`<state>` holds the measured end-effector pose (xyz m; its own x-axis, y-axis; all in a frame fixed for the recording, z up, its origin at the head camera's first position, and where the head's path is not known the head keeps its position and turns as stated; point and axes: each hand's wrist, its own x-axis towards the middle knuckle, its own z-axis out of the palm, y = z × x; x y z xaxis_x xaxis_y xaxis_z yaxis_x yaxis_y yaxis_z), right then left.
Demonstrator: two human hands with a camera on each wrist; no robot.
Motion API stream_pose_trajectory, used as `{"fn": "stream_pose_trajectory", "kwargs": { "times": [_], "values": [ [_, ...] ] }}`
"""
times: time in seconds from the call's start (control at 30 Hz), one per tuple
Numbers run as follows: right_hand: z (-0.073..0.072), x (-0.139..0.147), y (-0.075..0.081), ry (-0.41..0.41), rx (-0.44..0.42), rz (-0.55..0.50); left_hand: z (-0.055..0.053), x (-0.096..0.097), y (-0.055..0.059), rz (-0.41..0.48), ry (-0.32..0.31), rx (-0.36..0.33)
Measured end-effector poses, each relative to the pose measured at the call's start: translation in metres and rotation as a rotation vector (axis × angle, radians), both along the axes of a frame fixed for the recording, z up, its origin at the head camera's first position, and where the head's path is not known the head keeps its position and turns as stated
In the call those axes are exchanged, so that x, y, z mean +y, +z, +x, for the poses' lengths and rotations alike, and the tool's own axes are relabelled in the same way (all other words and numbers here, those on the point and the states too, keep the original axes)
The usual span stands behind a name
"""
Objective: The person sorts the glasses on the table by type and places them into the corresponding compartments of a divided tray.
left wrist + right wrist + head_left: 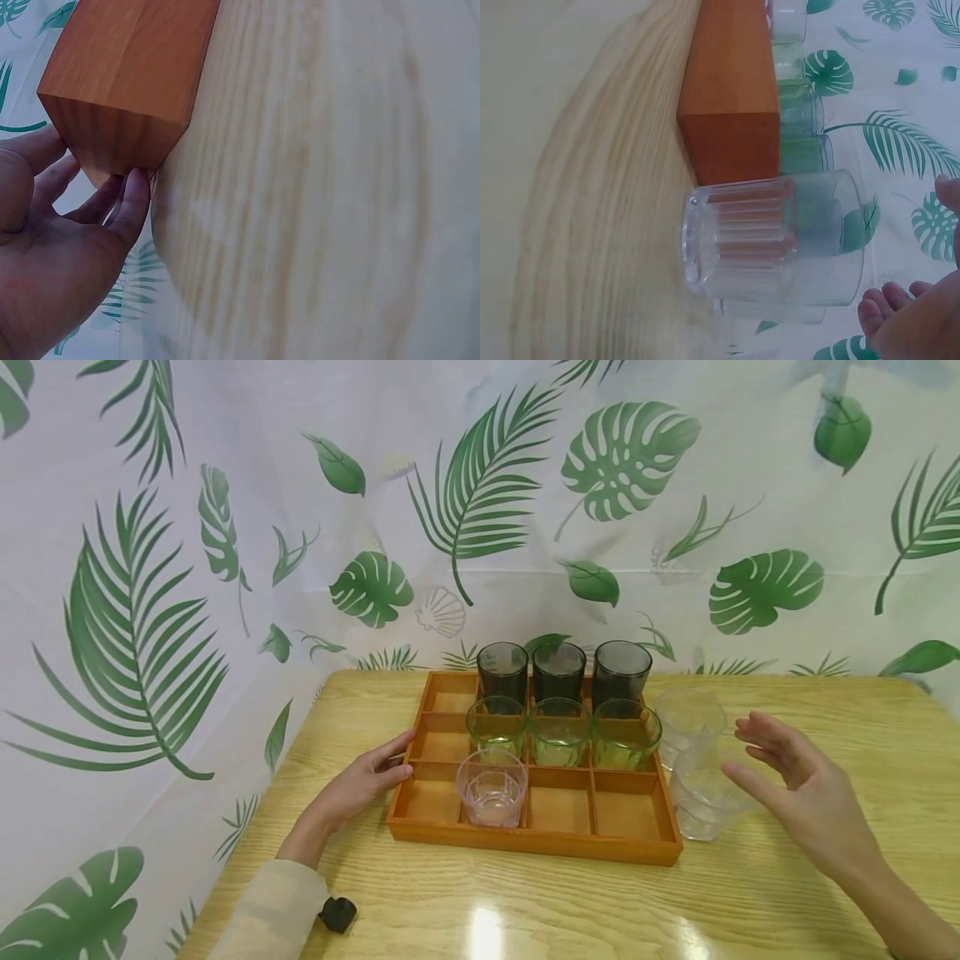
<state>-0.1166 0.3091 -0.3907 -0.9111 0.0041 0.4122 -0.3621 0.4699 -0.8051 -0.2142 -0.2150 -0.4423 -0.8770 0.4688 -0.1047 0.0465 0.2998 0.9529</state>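
Observation:
A wooden compartment tray (536, 847) stands on the table. My left hand (358, 792) touches its left side with the fingertips, which the left wrist view shows against the wooden wall (112, 139). Three dark glasses (503, 670) fill part of the back row, and three green glasses (559, 739) stand in the middle row. In the front row sits one clear glass (493, 789), second from the left. My right hand (813, 802) is held with spread, slightly bent fingers beside a clear ribbed glass (742, 240) to the right of the tray, holding nothing.
Behind that ribbed glass, another clear glass (692, 714) stands along the tray's right side. A small black object (337, 914) shows by the left sleeve (273, 906). A leaf-patterned white curtain (510, 585) hangs right behind the wooden table (420, 902) and along its left.

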Motion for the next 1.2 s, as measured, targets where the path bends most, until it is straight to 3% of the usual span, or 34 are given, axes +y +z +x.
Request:
{"fn": "stream_pose_trajectory", "kwargs": {
  "times": [0.67, 1.2],
  "values": [
    [-0.002, 0.015, -0.03, 0.053, -0.26, 0.091, 0.0, 0.001, 0.001, -0.009, -0.003, 0.003],
    [-0.002, 0.008, -0.032, 0.069, -0.33, 0.125, 0.0, 0.0, 0.001, -0.028, 0.004, 0.011]
  ]
}}
